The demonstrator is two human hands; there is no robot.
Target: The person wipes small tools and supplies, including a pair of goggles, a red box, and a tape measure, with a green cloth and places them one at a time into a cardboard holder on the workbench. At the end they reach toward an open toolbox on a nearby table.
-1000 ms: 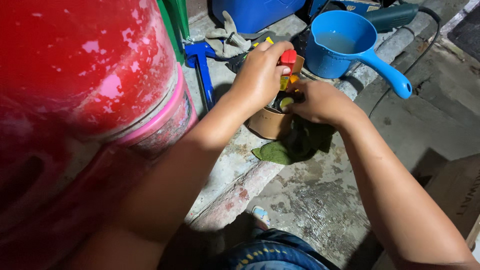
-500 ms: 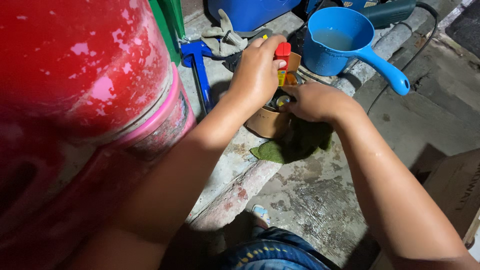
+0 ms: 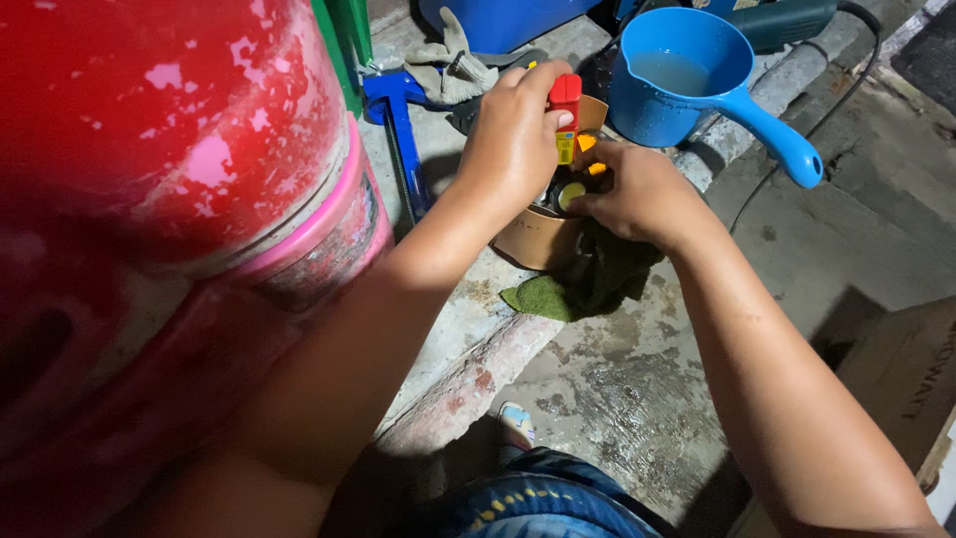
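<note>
My left hand (image 3: 513, 139) grips a small yellow bottle with a red cap (image 3: 565, 95), held upright over an open brown cardboard box (image 3: 533, 239) on a concrete ledge. My right hand (image 3: 642, 194) reaches into the box from the right, fingers curled around something small and orange that I cannot make out. A round greenish item (image 3: 571, 196) shows inside the box between the hands. A dark green cloth (image 3: 583, 284) lies under and beside the box.
A blue water scoop (image 3: 687, 85) with a long handle stands behind the box. A large red cylinder with a pink band (image 3: 179, 169) fills the left. A blue tool (image 3: 398, 130), a grey glove (image 3: 453, 65) and an angle grinder (image 3: 782, 20) lie beyond.
My hands stay over the box; the bottle has risen slightly, and my right hand has shifted a little inside the box.
</note>
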